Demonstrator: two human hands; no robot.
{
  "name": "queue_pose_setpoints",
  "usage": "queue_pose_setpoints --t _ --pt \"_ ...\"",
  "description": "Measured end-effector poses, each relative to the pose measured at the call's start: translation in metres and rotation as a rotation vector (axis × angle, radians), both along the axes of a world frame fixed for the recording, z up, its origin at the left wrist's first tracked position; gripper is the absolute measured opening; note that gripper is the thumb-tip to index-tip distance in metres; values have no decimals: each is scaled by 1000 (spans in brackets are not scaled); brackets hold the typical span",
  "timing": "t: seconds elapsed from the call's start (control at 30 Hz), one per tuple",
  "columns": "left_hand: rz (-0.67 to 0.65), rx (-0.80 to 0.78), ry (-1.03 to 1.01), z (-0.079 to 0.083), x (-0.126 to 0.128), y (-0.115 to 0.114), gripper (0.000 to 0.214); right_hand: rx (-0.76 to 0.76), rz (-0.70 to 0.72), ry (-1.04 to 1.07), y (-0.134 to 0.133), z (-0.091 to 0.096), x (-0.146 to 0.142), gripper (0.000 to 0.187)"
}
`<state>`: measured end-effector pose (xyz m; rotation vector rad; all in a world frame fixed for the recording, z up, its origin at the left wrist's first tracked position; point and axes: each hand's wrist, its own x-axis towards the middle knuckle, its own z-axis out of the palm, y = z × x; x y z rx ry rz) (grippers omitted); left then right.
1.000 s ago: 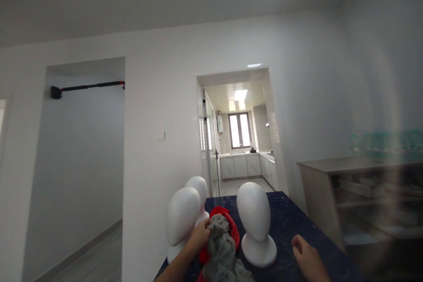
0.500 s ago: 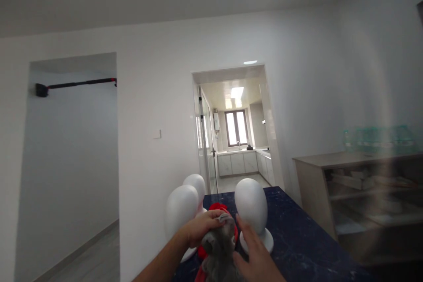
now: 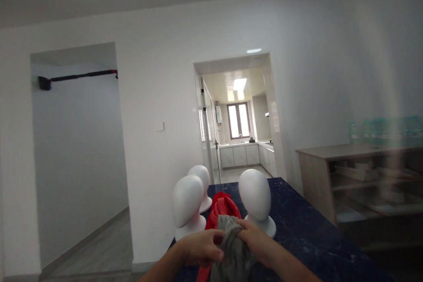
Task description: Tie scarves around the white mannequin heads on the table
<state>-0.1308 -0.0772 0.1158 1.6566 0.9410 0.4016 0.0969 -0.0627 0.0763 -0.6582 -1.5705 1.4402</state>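
A crumpled grey cloth (image 3: 233, 246) hangs bunched between my two hands above the dark blue table (image 3: 297, 224). My left hand (image 3: 200, 246) grips its left side with curled fingers. The upper right edge of the cloth is pinched in my right hand (image 3: 259, 240). Just behind it lies a red cloth (image 3: 226, 207), partly covered by the grey one. Beyond my left hand stand a white foam head (image 3: 188, 200) and a second white foam head (image 3: 201, 180) farther back. A third white foam head (image 3: 254, 194) stands upright beyond my right hand.
A wooden shelf unit (image 3: 313, 178) with boxes inside stands at the right, with greenish bottles (image 3: 383, 132) on top. A doorway ahead leads to a kitchen with a counter (image 3: 239, 154). The white wall (image 3: 161, 176) runs behind the table's left side.
My right hand, open beside the grey cloth before, has closed on its upper edge. My left hand has shifted down to the cloth's left side. More of the red cloth shows.
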Motion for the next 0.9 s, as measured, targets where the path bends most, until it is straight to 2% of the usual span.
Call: queue_pose_setpoints --t 0.07,0.17,0.23,0.3,0.37,0.47,0.57,0.6,0.67,0.7,0.8,0.9 --pt "-72 83 131 -9 0 -2 82 -57 -34 0 0 -8 -1 18" --pt "-106 270 182 -21 12 -8 84 -115 -93 14 1 -16 -1 12" --pt "-76 427 150 -28 23 -12 82 -160 -89 62 4 -20 -1 14" --pt "-16 548 90 -33 34 -16 70 -171 -75 86 8 -24 1 17" --pt "24 554 16 -37 39 -18 57 -137 -92 30 11 -28 5 20" --pt "22 364 -115 -41 35 -14 47 40 -266 -168 5 -29 11 30" --pt "51 220 -246 -43 26 -4 42 378 -582 -285 -18 -19 14 52" --pt "74 207 -280 -43 24 0 44 487 -670 -304 -28 -15 14 49" --pt "118 218 -329 -42 23 6 46 599 -758 -371 -43 -10 11 24" --pt "133 236 -341 -41 24 9 46 597 -753 -413 -47 -9 8 14" --pt "167 319 -329 -35 28 14 46 465 -606 -464 -43 -18 0 17" --pt "202 338 -338 -31 31 17 50 365 -479 -339 -24 -27 0 6"
